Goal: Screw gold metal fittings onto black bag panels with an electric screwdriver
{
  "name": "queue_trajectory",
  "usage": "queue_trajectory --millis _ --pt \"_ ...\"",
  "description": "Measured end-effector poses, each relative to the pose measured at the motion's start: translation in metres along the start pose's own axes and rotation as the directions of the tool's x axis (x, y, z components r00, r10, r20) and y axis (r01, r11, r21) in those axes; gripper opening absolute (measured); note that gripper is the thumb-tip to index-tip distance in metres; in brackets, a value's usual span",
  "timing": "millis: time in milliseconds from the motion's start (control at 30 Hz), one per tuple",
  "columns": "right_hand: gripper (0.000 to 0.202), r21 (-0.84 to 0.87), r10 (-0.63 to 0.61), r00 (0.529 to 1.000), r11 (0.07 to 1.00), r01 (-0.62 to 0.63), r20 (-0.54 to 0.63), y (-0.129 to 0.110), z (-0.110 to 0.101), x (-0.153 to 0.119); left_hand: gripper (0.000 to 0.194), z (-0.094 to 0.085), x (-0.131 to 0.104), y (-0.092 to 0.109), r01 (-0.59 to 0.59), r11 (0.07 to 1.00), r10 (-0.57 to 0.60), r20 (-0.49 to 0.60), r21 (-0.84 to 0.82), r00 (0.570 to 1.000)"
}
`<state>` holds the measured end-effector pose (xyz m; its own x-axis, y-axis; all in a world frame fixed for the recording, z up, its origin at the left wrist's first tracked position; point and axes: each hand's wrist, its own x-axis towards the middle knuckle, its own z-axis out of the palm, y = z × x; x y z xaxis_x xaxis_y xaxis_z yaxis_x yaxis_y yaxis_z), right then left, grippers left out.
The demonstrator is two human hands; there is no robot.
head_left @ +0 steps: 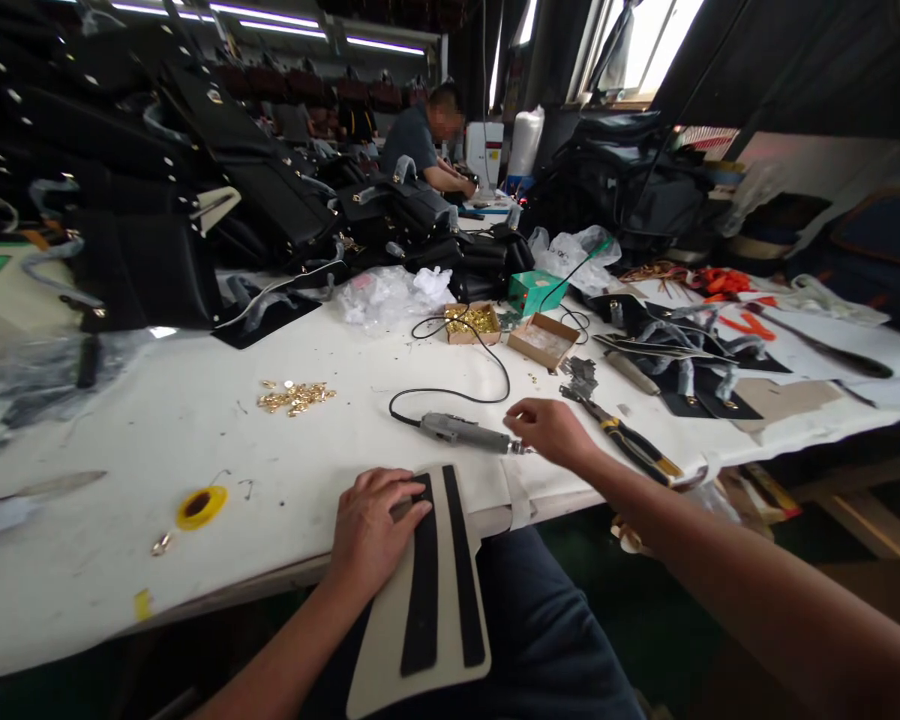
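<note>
A cream panel with two black strips leans from the table's edge onto my lap. My left hand grips its upper left part, with thumb and forefinger over the left strip. My right hand is over the table, its fingers curled together; whatever is between them is too small to make out. Just beside those fingers lies a grey electric screwdriver, its bit end pointing at the hand and a black cord running from its back.
Gold fittings lie in a loose pile, and more fill a small box beside an open cardboard box. Pliers lie to the right. A yellow tape roll is at left. Black bags are heaped behind; a co-worker sits beyond.
</note>
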<state>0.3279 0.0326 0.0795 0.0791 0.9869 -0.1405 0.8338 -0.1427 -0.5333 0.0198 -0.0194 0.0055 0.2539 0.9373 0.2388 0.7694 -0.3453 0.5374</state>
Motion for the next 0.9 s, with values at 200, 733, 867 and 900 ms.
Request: queue_trajectory --millis 200,733,867,900 --pt "0.033 -0.152 0.212 0.968 0.961 -0.232 -0.136 0.085 -0.043 0.078 0.015 -0.001 0.001 -0.003 0.039 0.999 -0.038 0.027 -0.018 0.999" --pt "0.030 -0.434 0.175 0.980 0.879 -0.197 -0.091 0.101 -0.043 0.125 0.014 0.002 0.001 -0.007 -0.002 0.999 0.002 -0.016 -0.043 1.000" --pt "0.024 -0.498 0.165 0.986 0.853 -0.160 -0.033 0.100 -0.046 0.132 0.013 0.002 0.000 -0.006 -0.017 0.999 0.017 -0.013 -0.027 1.000" --pt "0.022 -0.512 0.168 0.986 0.846 -0.153 -0.018 0.100 -0.047 0.134 0.013 0.002 0.000 -0.006 -0.021 0.999 0.021 -0.012 -0.025 1.000"
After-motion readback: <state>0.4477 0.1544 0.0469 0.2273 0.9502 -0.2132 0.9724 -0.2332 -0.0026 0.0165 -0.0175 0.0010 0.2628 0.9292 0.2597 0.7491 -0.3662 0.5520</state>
